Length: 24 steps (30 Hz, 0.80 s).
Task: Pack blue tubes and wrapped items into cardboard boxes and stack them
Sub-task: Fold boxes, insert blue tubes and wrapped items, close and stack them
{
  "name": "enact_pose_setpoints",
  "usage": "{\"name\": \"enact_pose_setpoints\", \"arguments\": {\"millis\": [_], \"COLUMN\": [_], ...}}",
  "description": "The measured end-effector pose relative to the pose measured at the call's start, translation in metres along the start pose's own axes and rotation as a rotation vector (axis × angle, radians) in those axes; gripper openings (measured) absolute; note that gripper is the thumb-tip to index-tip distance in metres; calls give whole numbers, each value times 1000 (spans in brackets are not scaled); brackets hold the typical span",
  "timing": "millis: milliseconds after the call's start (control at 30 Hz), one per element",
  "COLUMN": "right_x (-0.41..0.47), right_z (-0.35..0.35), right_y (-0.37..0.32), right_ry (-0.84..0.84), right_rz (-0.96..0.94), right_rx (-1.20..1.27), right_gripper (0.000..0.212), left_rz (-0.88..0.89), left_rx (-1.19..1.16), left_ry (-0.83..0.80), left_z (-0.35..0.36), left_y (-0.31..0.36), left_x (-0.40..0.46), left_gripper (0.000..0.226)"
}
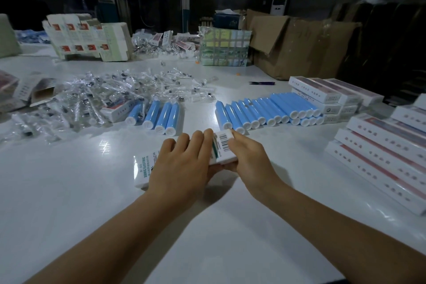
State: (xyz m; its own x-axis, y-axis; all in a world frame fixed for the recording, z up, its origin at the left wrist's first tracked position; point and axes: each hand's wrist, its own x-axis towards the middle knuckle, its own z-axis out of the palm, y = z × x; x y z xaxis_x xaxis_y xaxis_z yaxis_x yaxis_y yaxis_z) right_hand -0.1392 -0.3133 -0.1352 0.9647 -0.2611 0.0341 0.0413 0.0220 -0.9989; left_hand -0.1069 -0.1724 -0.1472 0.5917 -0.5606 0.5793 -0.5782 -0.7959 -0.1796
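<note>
Closest to the camera, both bare forearms reach out over the white table (69,191). The left hand (184,163) lies flat across the top of a small white box (143,170) with green print, fingers spread over it and the thumb seemingly tucked under the edge. The right hand (244,157) pinches the barcode end of that same box, fingers wrapped over the flap, so both hands are closed on it. The box sits on the table, roughly dead centre.

Off to the right, near the edge, there's a stack of finished white boxes (380,159) with reddish tops, a few layers high.

Just past the hands are the blue tubes with white caps, in two batches: a small group of four (159,116) on the left, and a longer row (260,110) on the right, lying side by side, partly stacked in two layers at its far end (can't count them exactly). That row butts up against another stack of white boxes (332,97).

Left of the small group is a big messy pile of clear wrapped items (96,97), with one small box poking out of it.

Further back: a purple pair of snips (262,83) lying alone, flat unfolded cartons (87,37) leaning up, a taped bundle (224,46) and a big brown cardboard box (297,46). Behind all that it's too dark to tell much.
</note>
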Motion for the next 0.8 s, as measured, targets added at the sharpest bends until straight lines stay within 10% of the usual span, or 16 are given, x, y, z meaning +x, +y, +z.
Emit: {"name": "enact_pose_setpoints", "arguments": {"millis": [800], "right_x": [3], "right_z": [-2], "right_y": [8], "right_ry": [44], "right_rz": [-5], "right_rx": [51], "right_gripper": [34], "left_rz": [36], "left_rx": [24], "left_ry": [-1], "left_z": [0], "left_y": [-3], "left_x": [1], "left_gripper": [61]}}
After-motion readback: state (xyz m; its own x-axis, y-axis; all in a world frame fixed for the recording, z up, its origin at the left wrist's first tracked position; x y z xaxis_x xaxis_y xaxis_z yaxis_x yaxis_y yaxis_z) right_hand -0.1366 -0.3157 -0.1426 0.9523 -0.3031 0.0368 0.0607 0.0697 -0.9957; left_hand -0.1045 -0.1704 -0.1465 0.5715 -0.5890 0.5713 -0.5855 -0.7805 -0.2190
